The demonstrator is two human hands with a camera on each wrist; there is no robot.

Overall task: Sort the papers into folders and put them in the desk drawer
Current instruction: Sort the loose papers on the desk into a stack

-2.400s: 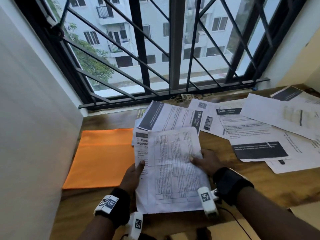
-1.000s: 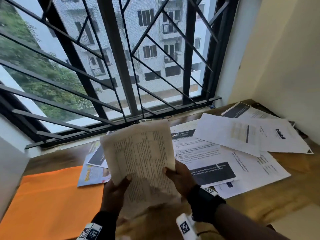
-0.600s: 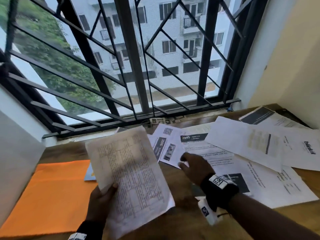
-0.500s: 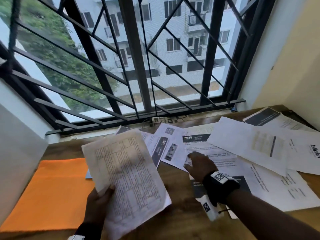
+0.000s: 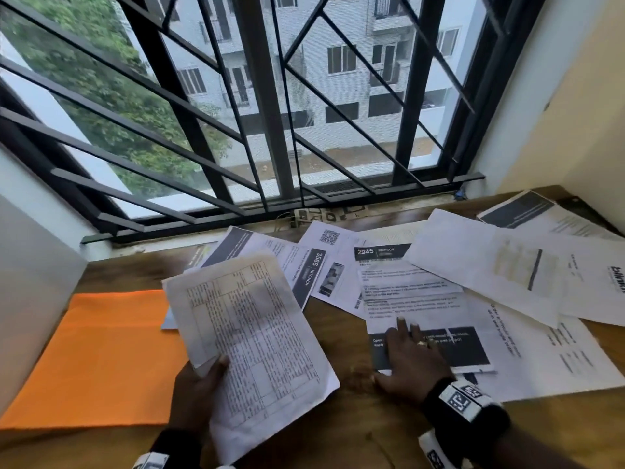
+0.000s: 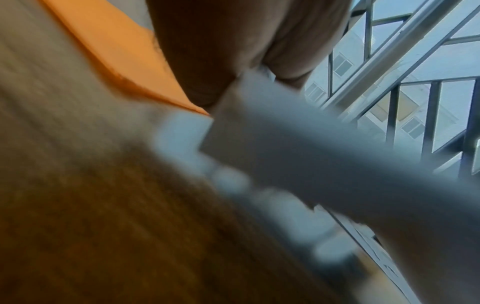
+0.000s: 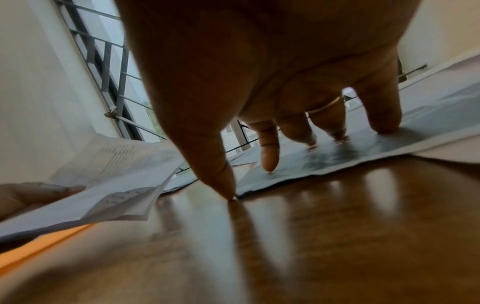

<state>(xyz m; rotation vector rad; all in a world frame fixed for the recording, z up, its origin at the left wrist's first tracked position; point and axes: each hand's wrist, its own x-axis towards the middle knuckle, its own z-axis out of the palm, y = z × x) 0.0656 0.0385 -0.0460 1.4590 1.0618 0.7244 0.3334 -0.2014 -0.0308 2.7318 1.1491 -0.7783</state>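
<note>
My left hand grips a small stack of white sheets printed with tables, held tilted above the wooden desk; the thumb lies on top of it. The stack appears blurred in the left wrist view. An orange folder lies flat at the left, its edge under the stack. My right hand rests with straight spread fingers on a sheet with a black band, headed 2945. The thumb tip touches the desk at that sheet's near corner.
Several loose printed sheets overlap across the desk's middle and right, up to the window sill. A barred window stands behind. A white wall closes the left side, a cream wall the right. Bare wood lies near me.
My right hand let go of the stack, moved right and came down flat on the 2945 sheet. My left hand alone keeps the stack, now tilted to the left.
</note>
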